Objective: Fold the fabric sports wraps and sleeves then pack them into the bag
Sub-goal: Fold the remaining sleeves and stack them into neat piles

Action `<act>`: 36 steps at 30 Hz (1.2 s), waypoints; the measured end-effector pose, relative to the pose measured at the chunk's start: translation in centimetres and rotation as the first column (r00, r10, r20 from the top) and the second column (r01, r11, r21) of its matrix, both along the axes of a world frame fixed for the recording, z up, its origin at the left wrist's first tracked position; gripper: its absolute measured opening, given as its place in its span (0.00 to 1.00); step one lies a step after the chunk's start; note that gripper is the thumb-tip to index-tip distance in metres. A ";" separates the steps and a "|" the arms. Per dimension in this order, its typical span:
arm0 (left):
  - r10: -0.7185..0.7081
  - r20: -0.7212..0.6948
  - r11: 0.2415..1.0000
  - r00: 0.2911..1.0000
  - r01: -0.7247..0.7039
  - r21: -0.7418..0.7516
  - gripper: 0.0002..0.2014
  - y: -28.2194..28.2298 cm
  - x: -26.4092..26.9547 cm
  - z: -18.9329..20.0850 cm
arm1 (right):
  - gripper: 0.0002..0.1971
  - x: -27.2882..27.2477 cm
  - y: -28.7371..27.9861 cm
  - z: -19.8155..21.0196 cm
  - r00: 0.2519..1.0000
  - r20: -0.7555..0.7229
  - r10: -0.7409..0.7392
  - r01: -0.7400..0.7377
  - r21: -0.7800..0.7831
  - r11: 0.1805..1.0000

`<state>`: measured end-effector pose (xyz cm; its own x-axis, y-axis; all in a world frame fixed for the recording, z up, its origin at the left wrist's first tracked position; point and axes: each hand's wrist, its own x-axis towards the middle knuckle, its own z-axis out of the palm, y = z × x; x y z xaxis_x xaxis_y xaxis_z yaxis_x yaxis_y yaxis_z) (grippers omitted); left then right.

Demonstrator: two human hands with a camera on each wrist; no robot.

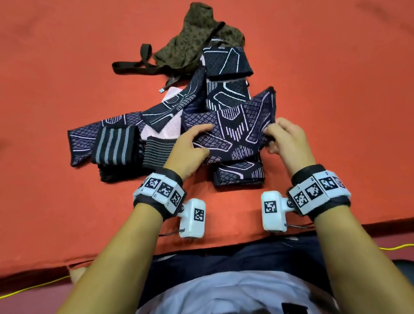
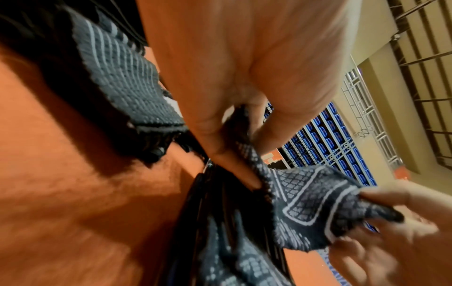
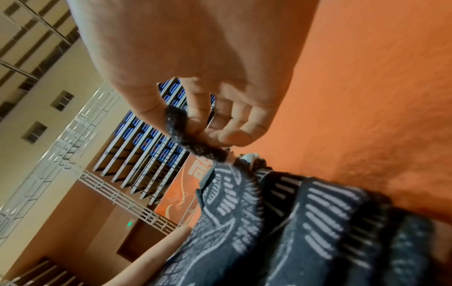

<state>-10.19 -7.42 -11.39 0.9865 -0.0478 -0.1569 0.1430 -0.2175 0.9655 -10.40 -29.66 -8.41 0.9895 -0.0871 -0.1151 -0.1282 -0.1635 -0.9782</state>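
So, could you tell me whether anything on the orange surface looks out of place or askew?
Nothing looks damaged. The camouflage bag lies crumpled with its strap sprawled out, and one long patterned sleeve lies unfolded, slanting under other pieces, while a folded one sits squarely.

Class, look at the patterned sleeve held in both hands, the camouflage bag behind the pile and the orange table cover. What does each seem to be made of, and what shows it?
Patterned sleeve: stretchy knit, matte; visible stitch texture, fuzzy edges.
Camouflage bag: probably thin woven cloth; it slumps and creases, with webbing straps.
Orange table cover: seemingly felt-like fabric; dull, slightly napped surface.
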 end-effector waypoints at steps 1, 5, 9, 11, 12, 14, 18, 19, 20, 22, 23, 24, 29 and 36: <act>-0.025 -0.010 1.000 1.000 0.025 -0.010 0.31 -0.3 -0.1 0.2 | 0.07 0.1 0.3 0.2 1.000 0.015 0.017 -0.017 -0.002 1.000; -0.049 -0.029 0.999 0.998 0.049 -0.010 0.31 -0.6 -0.1 0.1 | 0.15 0.5 1.9 0.4 0.998 0.030 0.048 -0.046 -0.073 0.996; -0.020 -0.041 0.999 0.999 0.021 0.025 0.25 -0.7 0.0 -0.5 | 0.16 0.2 3.4 -1.3 0.991 0.012 0.134 -0.128 -0.202 0.971; 0.015 -0.029 1.000 0.999 -0.015 0.022 0.17 -0.7 0.0 -0.6 | 0.11 -0.1 3.9 -2.2 0.988 0.026 0.150 -0.139 -0.240 0.961; 0.041 -0.004 0.998 0.999 -0.041 0.041 0.13 -0.6 0.1 -0.6 | 0.09 -0.1 4.1 -2.5 0.986 0.039 0.164 -0.148 -0.254 0.956; 0.068 0.035 0.995 0.997 -0.070 0.066 0.11 -0.6 0.1 -0.4 | 0.12 0.0 4.5 -3.1 0.974 0.064 0.215 -0.186 -0.307 0.933; 0.072 -0.005 0.997 0.997 -0.072 0.022 0.23 -0.7 0.6 -0.2 | 0.12 0.1 5.6 -3.6 0.954 0.084 0.287 -0.233 -0.391 0.890; 0.070 -0.013 0.998 0.997 -0.070 0.003 0.28 -0.7 0.6 -0.2 | 0.11 0.1 5.9 -3.6 0.951 0.096 0.293 -0.234 -0.391 0.890; 0.074 -0.022 0.997 0.997 -0.075 -0.011 0.31 -0.7 0.7 -0.2 | 0.10 0.2 6.1 -3.7 0.949 0.102 0.297 -0.236 -0.394 0.888; 0.090 -0.036 0.995 0.995 -0.091 -0.043 0.33 -0.6 0.6 -0.3 | 0.09 0.2 6.6 -3.7 0.943 0.115 0.312 -0.244 -0.399 0.884; 0.096 -0.045 0.993 0.994 -0.099 -0.061 0.33 -0.6 0.6 -0.5 | 0.08 0.2 6.8 -3.8 0.938 0.126 0.323 -0.249 -0.402 0.881; 0.104 -0.061 0.991 0.993 -0.109 -0.080 0.33 -0.5 0.5 -0.6 | 0.08 0.2 7.0 -3.8 0.933 0.134 0.333 -0.255 -0.406 0.877; 0.098 -0.110 0.993 0.989 -0.105 -0.060 0.29 -0.5 0.5 -0.2 | 0.09 0.0 7.5 -3.9 0.914 0.133 0.384 -0.300 -0.416 0.859; 0.100 -0.051 0.995 0.994 -0.101 -0.026 0.17 -0.3 0.6 -0.3 | 0.09 -0.3 7.5 -3.7 0.918 0.100 0.383 -0.308 -0.429 0.849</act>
